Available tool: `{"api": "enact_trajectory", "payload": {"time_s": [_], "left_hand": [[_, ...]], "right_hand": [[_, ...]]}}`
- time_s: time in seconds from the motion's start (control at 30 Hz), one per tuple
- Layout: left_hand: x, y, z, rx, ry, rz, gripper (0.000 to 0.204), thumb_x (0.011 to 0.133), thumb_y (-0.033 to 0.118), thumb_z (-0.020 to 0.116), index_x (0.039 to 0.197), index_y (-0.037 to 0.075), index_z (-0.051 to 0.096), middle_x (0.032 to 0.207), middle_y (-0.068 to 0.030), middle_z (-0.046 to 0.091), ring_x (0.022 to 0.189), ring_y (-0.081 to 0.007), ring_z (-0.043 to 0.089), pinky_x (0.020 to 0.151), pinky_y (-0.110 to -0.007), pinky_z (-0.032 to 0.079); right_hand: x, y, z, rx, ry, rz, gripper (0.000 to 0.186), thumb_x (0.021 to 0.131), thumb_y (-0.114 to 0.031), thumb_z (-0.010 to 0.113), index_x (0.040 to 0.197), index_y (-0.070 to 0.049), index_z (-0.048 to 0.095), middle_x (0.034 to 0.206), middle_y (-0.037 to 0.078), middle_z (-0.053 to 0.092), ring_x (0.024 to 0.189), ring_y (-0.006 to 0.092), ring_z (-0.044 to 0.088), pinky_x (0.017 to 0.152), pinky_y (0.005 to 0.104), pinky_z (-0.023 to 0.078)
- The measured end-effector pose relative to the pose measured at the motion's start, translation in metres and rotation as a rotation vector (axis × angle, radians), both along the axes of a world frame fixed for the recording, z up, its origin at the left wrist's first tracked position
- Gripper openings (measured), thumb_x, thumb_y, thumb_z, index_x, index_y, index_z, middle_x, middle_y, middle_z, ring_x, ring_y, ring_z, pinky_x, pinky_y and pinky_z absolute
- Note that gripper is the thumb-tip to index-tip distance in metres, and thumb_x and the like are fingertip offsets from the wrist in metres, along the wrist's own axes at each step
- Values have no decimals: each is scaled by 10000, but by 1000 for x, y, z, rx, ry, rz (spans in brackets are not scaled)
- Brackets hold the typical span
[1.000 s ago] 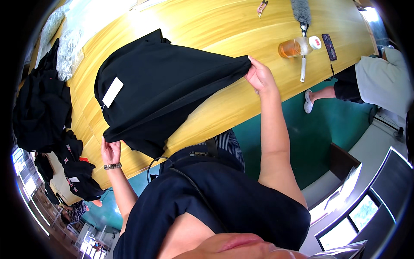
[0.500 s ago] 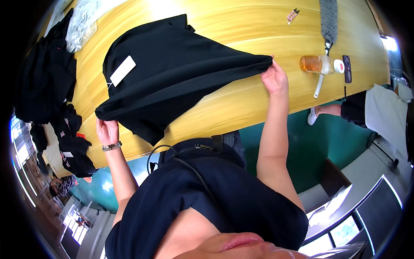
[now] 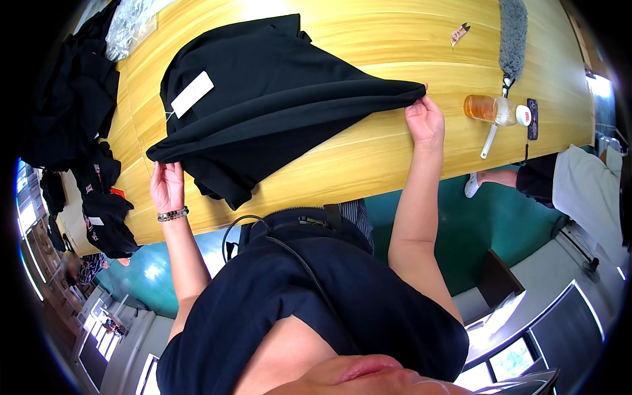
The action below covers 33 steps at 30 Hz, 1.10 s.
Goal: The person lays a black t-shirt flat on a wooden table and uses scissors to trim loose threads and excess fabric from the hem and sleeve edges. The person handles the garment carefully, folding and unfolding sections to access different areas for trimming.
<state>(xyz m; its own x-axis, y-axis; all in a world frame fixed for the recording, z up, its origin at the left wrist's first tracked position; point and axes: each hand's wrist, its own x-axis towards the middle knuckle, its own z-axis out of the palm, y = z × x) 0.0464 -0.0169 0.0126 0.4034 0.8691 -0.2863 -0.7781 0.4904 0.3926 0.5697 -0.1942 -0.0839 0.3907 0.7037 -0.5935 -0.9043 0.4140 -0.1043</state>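
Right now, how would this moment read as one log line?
left fingers: holding black garment by left corner | right fingers: holding its right corner | white tag: atop garment | bottle: on table

No words or numbers can be read. Pale rectangular tag (image 3: pixel 192 94) with white string (image 3: pixel 170 115) seen lying on black garment (image 3: pixel 263 72); no lettering made out on its face. Red marking (image 3: pixel 526 116) borne by white cap (image 3: pixel 522 113) of bottle (image 3: pixel 480 107); too small to be deciphered. At left, white label (image 3: pixel 96 221) shown on lower dark garment (image 3: pixel 115 230), likewise unreadable; red-and-white print (image 3: pixel 89 189) seen above it, blurred. Small red mark (image 3: pixel 92 52) carried by upper dark garments (image 3: pixel 72 105), illegible.
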Motion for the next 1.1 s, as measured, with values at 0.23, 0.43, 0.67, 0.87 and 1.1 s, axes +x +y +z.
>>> {"api": "enact_trajectory", "payload": {"time_s": [0.23,0.43,0.67,0.87,1.1], "left_hand": [[3,0,1,-24,12,12,246,943,60,392,1143,-23,508,1199,-151,543,1174,-249,479,1044,-442,342],[4,-2,2,-26,-11,-4,244,941,56,395,1143,-13,515,1195,-139,551,1173,-240,481,1044,-436,335],[35,-11,22,73,100,-73,337,925,46,414,1261,61,431,1274,-104,493,1199,-225,458,1055,-431,319],[44,-13,25,34,67,-49,307,941,63,386,1241,77,452,1228,-92,534,1164,-214,500,1006,-460,379],[41,-18,18,25,139,-70,342,938,56,378,1278,81,403,1242,-84,521,1155,-207,507,999,-455,389]], "right_hand": [[-1,-5,0,-7,-6,-9,173,906,-30,441,1027,5,559,984,108,600,931,205,577,848,336,486],[1,-10,0,-57,-59,-9,197,888,-72,449,1020,13,566,1006,120,608,983,221,564,887,360,457],[7,-21,-15,-38,-84,18,217,886,-82,438,1024,28,564,1048,141,614,1042,242,550,929,382,432],[11,-26,-16,-40,-68,13,215,892,-76,432,1037,22,557,1044,123,610,1026,227,553,914,369,442],[-54,0,30,-878,-1339,226,171,858,-117,566,1005,-32,587,1066,93,554,951,173,530,829,303,441]]}}
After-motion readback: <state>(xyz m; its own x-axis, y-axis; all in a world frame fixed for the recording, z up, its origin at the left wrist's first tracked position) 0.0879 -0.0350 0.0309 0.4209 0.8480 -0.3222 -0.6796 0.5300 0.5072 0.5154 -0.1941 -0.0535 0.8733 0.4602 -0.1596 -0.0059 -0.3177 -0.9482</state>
